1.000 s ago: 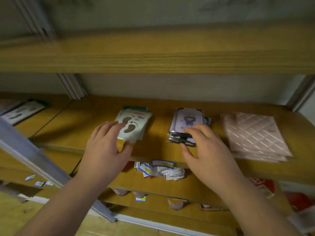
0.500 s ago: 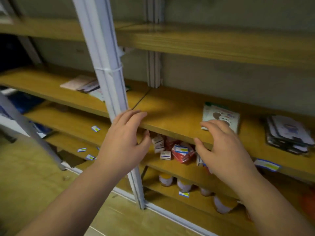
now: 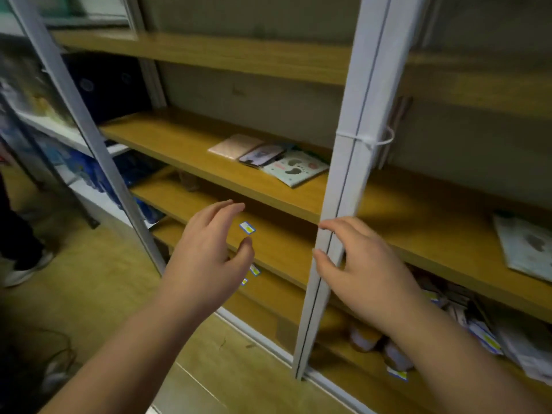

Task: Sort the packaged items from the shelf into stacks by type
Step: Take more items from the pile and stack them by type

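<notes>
On the wooden shelf board [image 3: 179,144] lie three flat packets side by side: a pink quilted packet [image 3: 234,145], a dark-edged packet with a figure on it [image 3: 261,154] and a white footprint packet [image 3: 295,168]. Another footprint packet [image 3: 525,246] lies far right on the same board. My left hand [image 3: 206,258] hovers empty below the board's front edge, fingers apart. My right hand [image 3: 361,264] is also empty and spread, its fingertips at the white upright post [image 3: 349,162].
A second white post [image 3: 77,109] slants at the left. Lower boards hold price tags [image 3: 247,227], small boxes [image 3: 466,309] and jars [image 3: 367,339]. A person's shoe [image 3: 24,270] stands on the wooden floor at the left. Blue packages [image 3: 89,171] fill the left rack.
The view has swung left along the rack. Both hands left the sorted stacks and now hang empty in front of the left bay, where three unsorted packets have come into sight.
</notes>
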